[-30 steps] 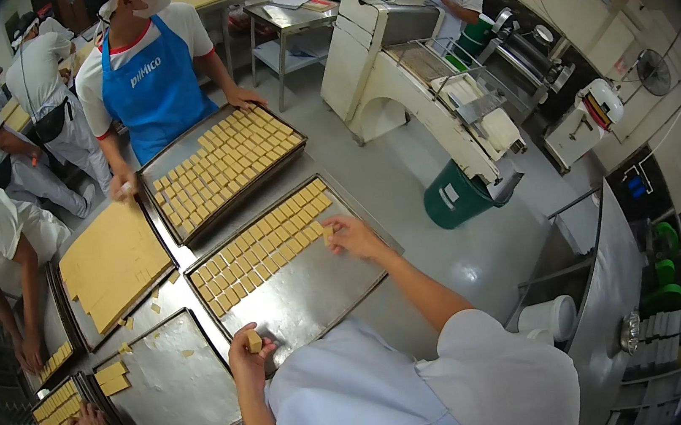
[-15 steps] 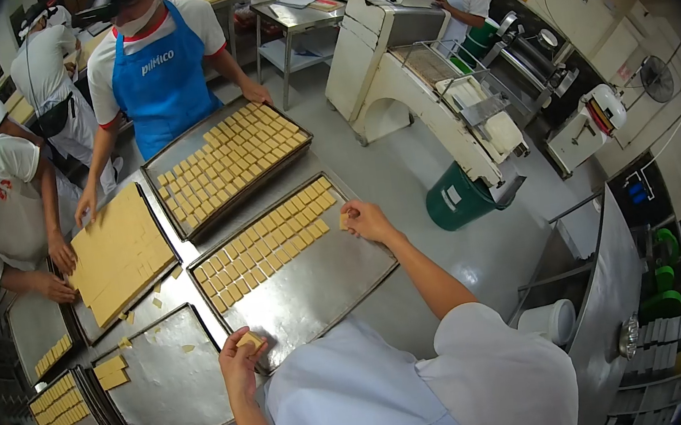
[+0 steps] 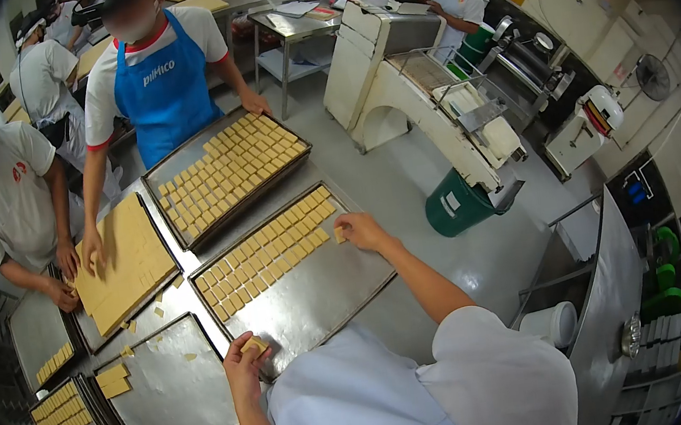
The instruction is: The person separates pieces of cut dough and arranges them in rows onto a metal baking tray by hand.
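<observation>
My right hand (image 3: 364, 231) pinches a small rectangular dough piece (image 3: 340, 235) at the right end of the rows on a metal tray (image 3: 316, 288). The piece is at the tray's surface; whether it touches I cannot tell. Rows of similar pale yellow dough pieces (image 3: 264, 251) fill the far half of this tray. By the tray's near left corner, my left hand (image 3: 243, 369) is closed around a few more dough pieces (image 3: 255, 344). Their exact number is hidden by the fingers.
Across the table (image 3: 186, 270), a co-worker in a blue apron (image 3: 164, 90) stands behind a fuller tray (image 3: 168, 161). A large cut dough sheet (image 3: 121, 256) lies to the left, with another co-worker's hands beside it. Nearer is a tray (image 3: 177, 402) with few pieces. A green bin (image 3: 458, 202) stands right.
My right hand has moved slightly left and down with its dough piece. The blue-aproned co-worker's hand has come onto the dough sheet. My left hand has barely moved.
</observation>
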`<act>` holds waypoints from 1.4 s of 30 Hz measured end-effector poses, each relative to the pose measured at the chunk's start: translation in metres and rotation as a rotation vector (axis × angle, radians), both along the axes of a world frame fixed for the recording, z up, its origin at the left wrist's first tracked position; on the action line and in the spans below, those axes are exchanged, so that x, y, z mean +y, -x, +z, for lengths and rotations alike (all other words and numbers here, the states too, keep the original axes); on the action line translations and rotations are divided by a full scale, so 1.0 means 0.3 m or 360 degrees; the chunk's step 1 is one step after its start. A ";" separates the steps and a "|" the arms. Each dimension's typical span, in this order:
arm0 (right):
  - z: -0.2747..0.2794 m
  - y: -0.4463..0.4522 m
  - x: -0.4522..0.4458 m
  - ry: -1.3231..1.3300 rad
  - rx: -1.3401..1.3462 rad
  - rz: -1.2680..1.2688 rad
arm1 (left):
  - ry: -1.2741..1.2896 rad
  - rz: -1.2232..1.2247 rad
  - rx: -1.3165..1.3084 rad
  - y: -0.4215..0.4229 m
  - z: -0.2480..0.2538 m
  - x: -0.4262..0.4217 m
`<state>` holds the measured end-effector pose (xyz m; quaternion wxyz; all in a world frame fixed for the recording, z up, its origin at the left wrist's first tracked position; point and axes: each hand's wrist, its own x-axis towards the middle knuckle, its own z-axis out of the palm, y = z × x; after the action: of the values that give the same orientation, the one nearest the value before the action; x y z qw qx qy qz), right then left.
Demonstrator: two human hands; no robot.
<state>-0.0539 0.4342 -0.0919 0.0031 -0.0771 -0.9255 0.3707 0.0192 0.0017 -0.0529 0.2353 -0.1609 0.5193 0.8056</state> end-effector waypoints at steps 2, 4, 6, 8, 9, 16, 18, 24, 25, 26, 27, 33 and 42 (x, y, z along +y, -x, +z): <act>-0.019 0.008 0.008 -0.0150 0.0165 0.0086 | 0.0025 0.0014 0.0005 0.000 -0.005 0.010; 0.008 0.006 -0.004 -0.0182 0.0112 0.0053 | -0.0010 -0.0002 0.0019 0.001 -0.008 0.008; 0.031 0.003 -0.019 -0.0198 0.0042 0.0023 | -0.0028 -0.0003 0.0019 0.000 -0.007 0.003; 0.050 0.004 -0.030 -0.0206 -0.0041 -0.0011 | -0.0036 0.0006 0.0008 0.000 -0.006 0.003; 0.046 0.000 -0.028 -0.0195 -0.0004 0.0008 | -0.0029 0.0012 0.0001 0.001 0.000 0.005; 0.042 -0.032 -0.035 -0.0162 0.0028 0.0039 | -0.0027 0.0002 -0.0001 0.003 0.025 0.023; 0.037 -0.036 -0.033 -0.0152 0.0046 0.0045 | -0.0026 -0.0021 -0.0001 0.004 0.030 0.029; 0.023 -0.053 -0.044 -0.0173 0.0116 0.0035 | 0.0014 -0.0051 -0.0001 0.011 0.006 0.032; -0.002 -0.060 -0.047 -0.0181 0.0148 0.0020 | 0.0050 -0.0053 0.0005 0.005 0.008 0.033; -0.013 -0.053 -0.035 -0.0204 0.0196 0.0005 | 0.0072 -0.0054 0.0027 0.012 0.011 0.044; 0.030 -0.014 -0.003 -0.0236 0.0209 0.0011 | 0.0128 -0.0041 -0.0002 0.012 0.001 0.049; 0.019 -0.076 -0.055 -0.0153 0.0160 -0.0042 | -0.0048 -0.0148 0.0012 0.011 0.019 0.059; 0.014 -0.076 -0.065 -0.0174 0.0169 -0.0040 | -0.0001 -0.0175 0.0008 0.002 0.031 0.070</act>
<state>-0.0311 0.4146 -0.0876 0.0612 -0.0687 -0.9419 0.3231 0.0185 0.0226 -0.0438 0.2779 -0.1300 0.5278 0.7920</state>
